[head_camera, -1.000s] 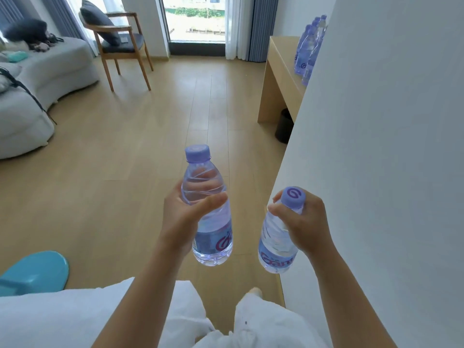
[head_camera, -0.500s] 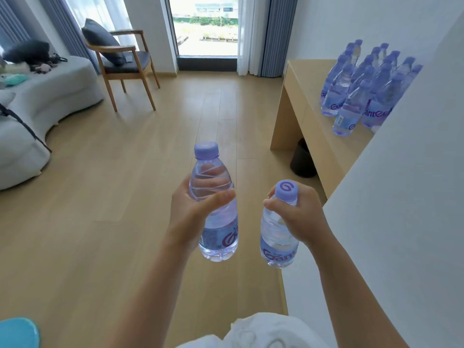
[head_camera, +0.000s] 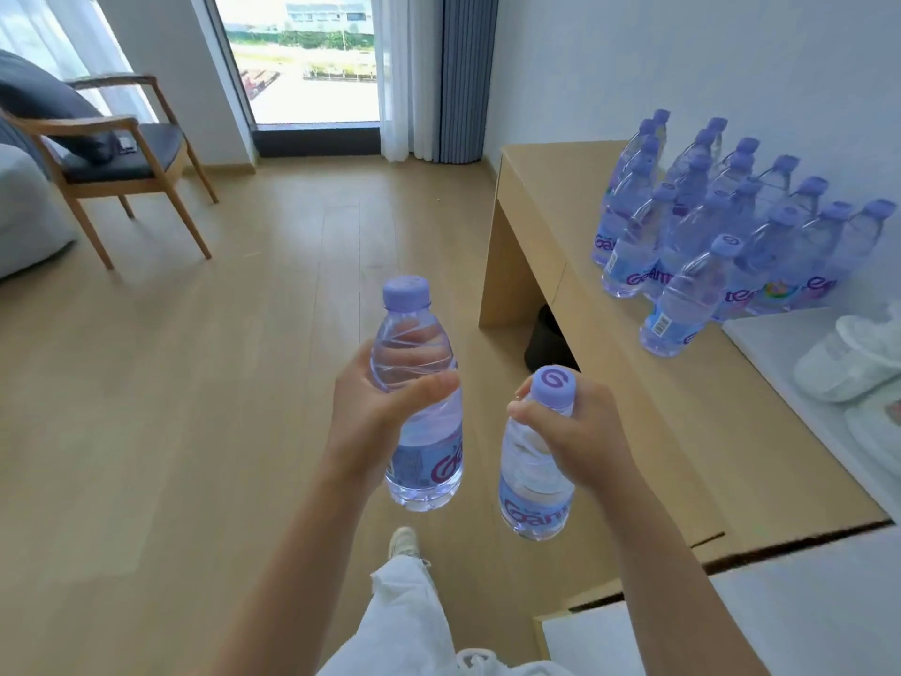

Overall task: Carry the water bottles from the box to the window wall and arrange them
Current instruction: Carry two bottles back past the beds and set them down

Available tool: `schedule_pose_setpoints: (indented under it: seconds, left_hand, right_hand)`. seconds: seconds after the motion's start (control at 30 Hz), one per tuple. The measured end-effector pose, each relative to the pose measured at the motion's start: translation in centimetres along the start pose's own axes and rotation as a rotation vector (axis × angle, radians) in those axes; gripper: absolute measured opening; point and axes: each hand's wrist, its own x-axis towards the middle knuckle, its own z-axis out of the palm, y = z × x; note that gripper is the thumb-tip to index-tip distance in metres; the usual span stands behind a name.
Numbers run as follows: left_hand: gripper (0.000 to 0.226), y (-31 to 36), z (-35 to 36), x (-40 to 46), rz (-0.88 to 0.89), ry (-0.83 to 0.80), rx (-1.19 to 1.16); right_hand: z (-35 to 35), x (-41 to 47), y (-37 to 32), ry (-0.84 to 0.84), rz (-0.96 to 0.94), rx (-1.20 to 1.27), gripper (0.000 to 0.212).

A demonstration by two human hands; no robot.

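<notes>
The left hand [head_camera: 375,412] is wrapping its fingers and thumb around the upper body of one water bottle [head_camera: 421,431], and the right hand [head_camera: 580,431] is gripping a second bottle [head_camera: 534,485] at the neck, just under its cap. Both bottles are hanging upright over the wooden floor [head_camera: 195,383], well apart from the cluster of bottles [head_camera: 721,231] already standing on the wooden desk [head_camera: 707,431] to the right. Main hazard: the standing bottles are packed close together, several touching, so a carried bottle coming in low or sideways is likely to be knocking one over and toppling its neighbours. Second hazard: the right hand is holding only the neck, leaving the heavy body below the grip free to swing, so a quick reach is risking a slip or a tilted landing. The nearest bottle [head_camera: 682,304] is standing alone near the desk's front edge and is the easiest to push off.
</notes>
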Motion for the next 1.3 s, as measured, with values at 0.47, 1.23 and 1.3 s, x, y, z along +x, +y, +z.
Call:
schedule_pose_setpoints:
  seconds: [0.47,1.23,1.3]
  left_hand:
    - [0.056,0.9,2.1,28.4,-0.075,-0.301,0.077]
    - [0.05,-5.1,21.7,61.2,-0.138,-0.606,0.217]
    - [0.05,-6.0,23.5,62.8,-0.151,-0.661,0.237]
  right_hand:
    - [3.3,23.4,1.0,0.335,0.15,0.029,0.029]
    - [-3.7,52.0,12.5,0.753,0.381,-0.045,0.017]
    - [-3.8,51.8,13.0,0.755,0.422,-0.092,0.019]
